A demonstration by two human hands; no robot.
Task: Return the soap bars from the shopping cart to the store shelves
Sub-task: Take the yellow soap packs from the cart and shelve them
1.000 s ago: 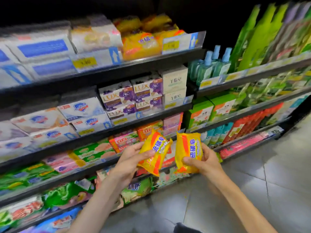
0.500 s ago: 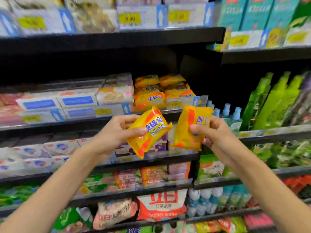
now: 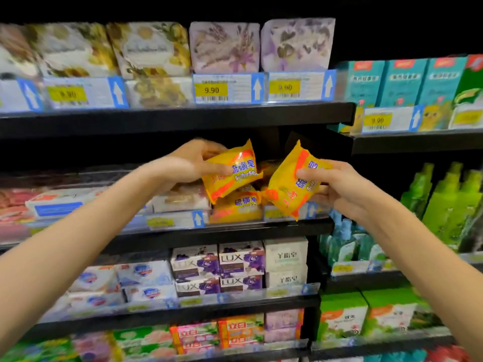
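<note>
My left hand point(image 3: 189, 160) grips a yellow-and-orange sulfur soap packet point(image 3: 231, 172) by its left end, thumb across the front. My right hand point(image 3: 339, 186) pinches a second, identical soap packet point(image 3: 290, 186), tilted with one corner pointing down. Both packets hang in front of the black shelf point(image 3: 235, 228) that carries a stack of the same yellow soaps point(image 3: 239, 205), directly behind and below the held ones. The shopping cart is out of view.
White and blue soap boxes point(image 3: 57, 205) lie left of the yellow stack. Above, floral soap packs point(image 3: 224, 47) with 9.90 price tags. Below, purple LUX boxes point(image 3: 217, 267). Green bottles point(image 3: 452, 205) and teal cartons point(image 3: 400, 79) fill the right bay.
Both hands rose with their soap packets from the lower shelves to the shelf holding the yellow soaps, and the camera tilted upward. The grips are unchanged.
</note>
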